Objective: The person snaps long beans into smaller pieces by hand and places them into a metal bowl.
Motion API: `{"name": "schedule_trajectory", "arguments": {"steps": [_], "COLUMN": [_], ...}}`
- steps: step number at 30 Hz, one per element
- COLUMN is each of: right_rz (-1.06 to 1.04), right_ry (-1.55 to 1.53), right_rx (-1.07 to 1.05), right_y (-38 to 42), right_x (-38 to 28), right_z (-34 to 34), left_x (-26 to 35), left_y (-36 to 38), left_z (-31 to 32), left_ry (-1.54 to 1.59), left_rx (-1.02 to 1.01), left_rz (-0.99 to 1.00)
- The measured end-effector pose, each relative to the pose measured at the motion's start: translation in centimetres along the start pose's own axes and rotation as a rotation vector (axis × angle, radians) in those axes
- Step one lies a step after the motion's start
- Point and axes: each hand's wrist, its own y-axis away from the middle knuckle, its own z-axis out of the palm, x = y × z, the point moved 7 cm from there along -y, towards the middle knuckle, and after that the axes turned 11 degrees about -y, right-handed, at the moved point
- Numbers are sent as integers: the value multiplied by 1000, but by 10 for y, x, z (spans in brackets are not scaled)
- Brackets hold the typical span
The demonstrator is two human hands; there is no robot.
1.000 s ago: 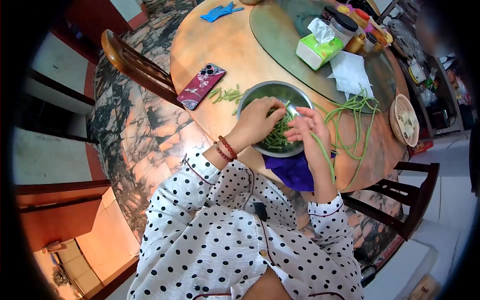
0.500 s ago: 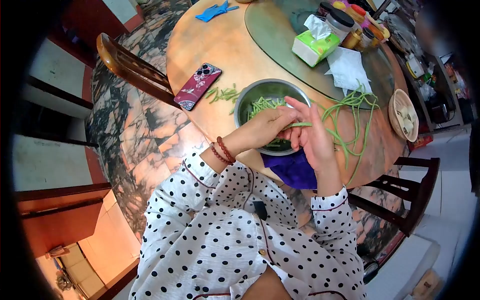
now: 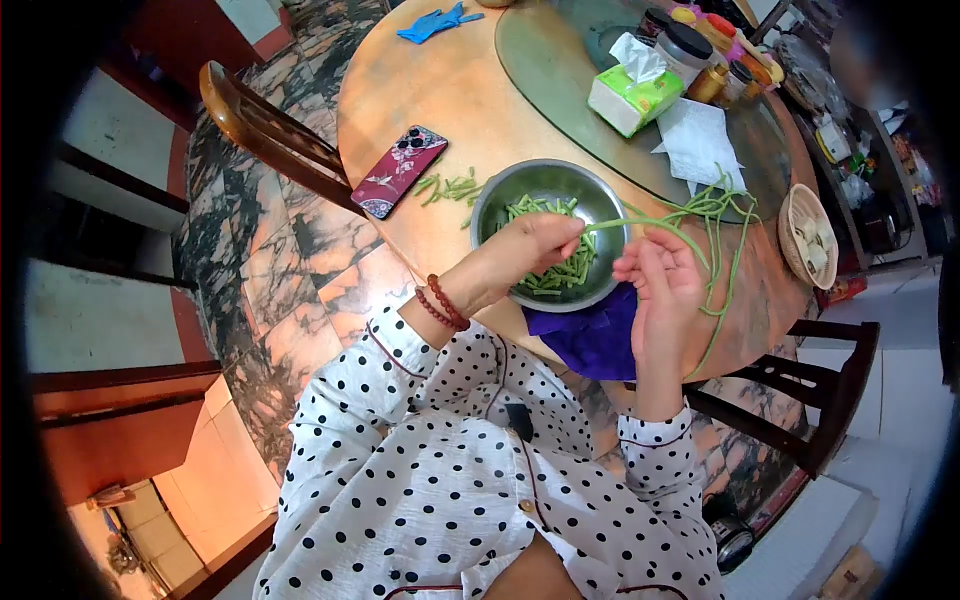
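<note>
My left hand point(image 3: 540, 248), with red bead bracelets at its wrist, pinches the end of a long green bean point(image 3: 645, 222) above a steel bowl point(image 3: 548, 168). The bean stretches right toward a loose tangle of long beans point(image 3: 710, 215) on the table. Cut bean pieces point(image 3: 555, 275) lie inside the bowl, partly covered by my left hand. Near the bowl's right rim is my right hand point(image 3: 665, 280), palm turned up and fingers loosely curled and apart. No bean shows gripped in it, though the long bean runs close by its fingertips.
Bean scraps point(image 3: 450, 188) and a phone point(image 3: 400, 172) lie left of the bowl. A purple cloth point(image 3: 590, 335) hangs at the table edge. Farther back are a blue glove point(image 3: 438, 22), a tissue pack point(image 3: 635, 98), jars point(image 3: 685, 50) and a glass turntable point(image 3: 545, 80). A basket point(image 3: 808, 235) stands right.
My hands have moved apart; before, they met over the bowl around a bean. My right hand has shifted right and down, and the long bean now stretches out from my left hand.
</note>
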Motion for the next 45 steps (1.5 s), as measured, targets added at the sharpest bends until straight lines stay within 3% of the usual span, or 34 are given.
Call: {"name": "schedule_trajectory", "arguments": {"steps": [3, 6, 9, 13, 14, 16, 19, 22, 26, 32, 35, 38, 39, 42, 44, 45], "right_rz": [121, 103, 55, -392, -636, -865, -382, 16, 63, 58, -257, -736, -808, -417, -5, 46], "right_ry": [-128, -286, -234, 485, 614, 687, 483, 17, -29, -3, 432, 705, 749, 504, 171, 138], "right_rx": [-18, -54, -20, -125, -256, -352, -239, -95, -124, -65, -152, -394, -426, -343, -181, -190], "right_y": [-6, -8, -9, 27, 40, 60, 36, 9, -7, -5, 18, 46, 53, 38, 20, 11], "right_x": [17, 16, 7, -19, -26, -36, -15, -5, 10, 16, -4, -19, -22, -10, 9, 12], "right_z": [-15, -18, -21, 10, 26, 44, 23, 10, 1, -4, 18, 47, 51, 43, 23, 19], "left_x": [11, 9, 8, 1, 0, -2, 2, 3, -1, -6, -4, -9, -13, -10, -8, -7], "left_y": [6, 7, 10, -1, -4, -6, -5, 0, 8, 6, 4, -4, -7, -5, 0, 1], "left_z": [8, 12, 10, -9, -12, -20, -21, -2, 14, 12, 9, 2, -3, -6, 4, 7], "left_ry": [-9, -40, -52, 19, 37, 75, 57, -1, 29, 67, 139, 231, 262, 172, 51, 32], "left_rx": [5, -52, -45, 218, 282, 341, 282, 96, -130, -44, 71, 193, 240, 122, 97, 52], "left_rz": [35, 84, 49, 66, 56, 39, 60, -41, -162, -58, -68, -106, -115, -76, -108, -122]}}
